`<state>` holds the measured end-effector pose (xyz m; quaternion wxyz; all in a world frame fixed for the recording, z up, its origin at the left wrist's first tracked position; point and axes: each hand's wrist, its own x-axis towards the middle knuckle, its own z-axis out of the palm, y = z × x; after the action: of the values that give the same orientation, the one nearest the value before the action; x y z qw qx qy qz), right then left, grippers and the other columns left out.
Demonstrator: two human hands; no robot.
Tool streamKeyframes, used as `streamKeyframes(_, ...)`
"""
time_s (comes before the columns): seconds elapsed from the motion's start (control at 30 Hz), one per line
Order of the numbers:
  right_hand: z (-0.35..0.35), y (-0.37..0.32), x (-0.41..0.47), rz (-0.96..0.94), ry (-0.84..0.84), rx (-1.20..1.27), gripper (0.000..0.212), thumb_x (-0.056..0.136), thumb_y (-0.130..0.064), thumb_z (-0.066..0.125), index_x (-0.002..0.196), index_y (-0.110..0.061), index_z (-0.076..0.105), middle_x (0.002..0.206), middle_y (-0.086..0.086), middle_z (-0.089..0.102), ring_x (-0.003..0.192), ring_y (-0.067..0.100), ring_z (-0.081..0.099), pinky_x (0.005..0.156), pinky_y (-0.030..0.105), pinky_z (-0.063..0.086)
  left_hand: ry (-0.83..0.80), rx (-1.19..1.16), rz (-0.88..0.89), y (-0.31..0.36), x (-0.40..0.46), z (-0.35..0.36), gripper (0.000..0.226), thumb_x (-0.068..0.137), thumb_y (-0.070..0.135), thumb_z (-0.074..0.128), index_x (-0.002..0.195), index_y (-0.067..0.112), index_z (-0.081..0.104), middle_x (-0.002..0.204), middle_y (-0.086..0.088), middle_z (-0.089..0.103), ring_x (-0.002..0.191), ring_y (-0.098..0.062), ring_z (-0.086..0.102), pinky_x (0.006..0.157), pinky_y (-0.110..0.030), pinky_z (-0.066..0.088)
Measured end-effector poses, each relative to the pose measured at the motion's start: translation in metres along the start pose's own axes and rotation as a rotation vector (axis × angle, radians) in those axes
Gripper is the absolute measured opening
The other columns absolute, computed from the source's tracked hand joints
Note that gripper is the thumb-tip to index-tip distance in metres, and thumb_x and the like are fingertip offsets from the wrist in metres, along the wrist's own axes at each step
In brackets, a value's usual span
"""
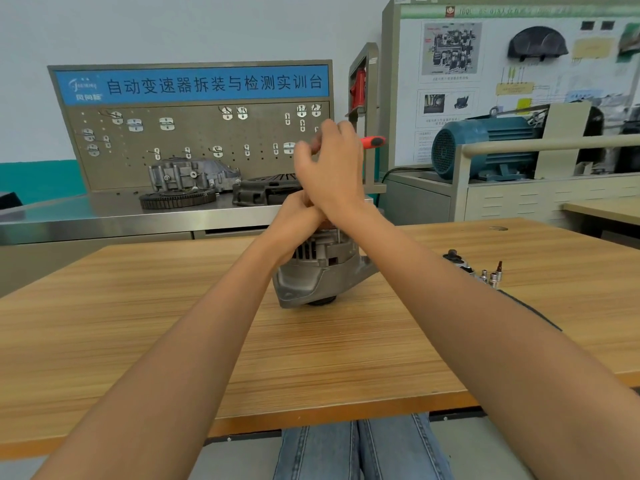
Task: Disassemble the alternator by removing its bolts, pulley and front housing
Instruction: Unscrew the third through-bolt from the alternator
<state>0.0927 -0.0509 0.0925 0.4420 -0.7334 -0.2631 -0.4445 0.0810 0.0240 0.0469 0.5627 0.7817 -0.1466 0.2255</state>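
Note:
A grey metal alternator stands on the wooden table, its black pulley end down against the tabletop. My left hand grips the top of the alternator. My right hand is raised above it, fingers curled round a tool with a red handle that sticks out to the right. The tool's shaft and tip are hidden behind my hands.
Sockets and bits lie on the table right of the alternator. Behind stands a steel bench with a pegboard, a gearbox housing, a ring gear and a dark clutch part. A blue motor sits at the right.

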Motion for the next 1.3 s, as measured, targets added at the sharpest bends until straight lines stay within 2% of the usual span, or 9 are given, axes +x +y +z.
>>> streamKeyframes(0.17,-0.013,-0.006,0.015,0.407,0.011,0.629,0.042,0.091,-0.012,0.042,0.050,-0.015,0.034,0.051,0.000,0.042,0.054,0.013,0.039,0.053,0.024,0.030,-0.046,-0.023,0.000,0.000,-0.001,0.002,0.010,0.088,0.020,0.063,0.088,0.029,0.069,0.081,0.015,0.072,0.085,-0.003,0.066,0.084,-0.025,0.052)
streamKeyframes(0.33,-0.017,0.000,0.023,0.590,-0.126,1.176,0.040,0.090,-0.012,0.036,0.050,-0.014,0.037,0.039,-0.002,0.043,0.040,0.012,0.047,0.075,0.034,0.044,-0.053,-0.017,-0.013,0.001,-0.002,0.002,0.009,0.089,0.020,0.063,0.091,0.027,0.069,0.085,0.015,0.073,0.085,0.000,0.065,0.081,-0.019,0.052)
streamKeyframes(0.43,-0.015,0.001,0.021,0.579,-0.060,0.963,0.038,0.091,-0.012,0.037,0.054,-0.012,0.040,0.047,0.000,0.046,0.048,0.013,0.049,0.071,0.031,0.043,-0.038,-0.020,-0.037,0.004,-0.001,0.004,0.007,0.088,0.017,0.064,0.088,0.023,0.068,0.077,0.014,0.071,0.071,0.002,0.063,0.071,-0.015,0.052)
streamKeyframes(0.53,-0.009,-0.001,0.011,0.281,0.001,0.428,0.030,0.092,-0.015,0.039,0.062,-0.014,0.039,0.063,-0.002,0.043,0.060,0.012,0.043,0.061,0.028,0.034,-0.009,-0.017,-0.055,0.007,-0.001,0.005,0.013,0.087,0.007,0.063,0.083,0.019,0.065,0.076,0.006,0.068,0.071,-0.005,0.062,0.068,-0.016,0.054)
streamKeyframes(0.63,-0.002,0.003,-0.004,-0.027,0.045,-0.442,0.018,0.085,-0.027,0.042,0.088,-0.011,0.051,0.090,0.002,0.051,0.085,0.019,0.047,0.085,0.033,0.034,0.057,0.058,-0.045,0.007,-0.003,0.005,0.023,0.088,0.000,0.054,0.079,0.021,0.058,0.072,0.005,0.062,0.060,0.002,0.055,0.050,-0.007,0.044)
streamKeyframes(0.7,0.000,0.005,-0.011,-0.066,0.041,-0.635,0.033,0.081,-0.030,0.041,0.104,-0.009,0.050,0.104,0.007,0.051,0.099,0.025,0.046,0.099,0.036,0.027,0.060,0.082,-0.019,0.007,-0.003,0.006,0.022,0.091,0.005,0.053,0.088,0.026,0.055,0.079,0.007,0.060,0.066,0.000,0.052,0.049,-0.006,0.043)
streamKeyframes(0.97,-0.004,0.006,-0.007,-0.074,0.067,-0.468,0.032,0.083,-0.031,0.042,0.100,-0.009,0.055,0.102,0.005,0.054,0.098,0.022,0.047,0.096,0.032,0.027,0.048,0.111,-0.021,0.007,-0.002,0.005,0.019,0.089,0.005,0.051,0.081,0.021,0.058,0.072,0.006,0.061,0.055,0.008,0.054,0.048,-0.005,0.040)
streamKeyframes(1.1,-0.004,0.003,0.001,0.025,0.088,-0.187,0.017,0.085,-0.027,0.048,0.079,-0.012,0.053,0.088,0.001,0.052,0.089,0.017,0.044,0.093,0.030,0.027,0.022,0.062,-0.040,0.007,-0.001,0.004,0.019,0.088,0.004,0.053,0.076,0.018,0.059,0.061,0.011,0.064,0.052,0.013,0.056,0.048,-0.004,0.040)
streamKeyframes(1.3,-0.012,0.000,0.010,0.288,-0.019,0.539,0.042,0.090,-0.009,0.044,0.051,-0.016,0.029,0.052,-0.005,0.031,0.053,0.010,0.029,0.058,0.028,0.027,-0.036,-0.010,-0.047,0.003,-0.001,0.003,0.009,0.086,0.018,0.065,0.085,0.026,0.067,0.075,0.015,0.071,0.074,0.001,0.065,0.071,-0.017,0.051)
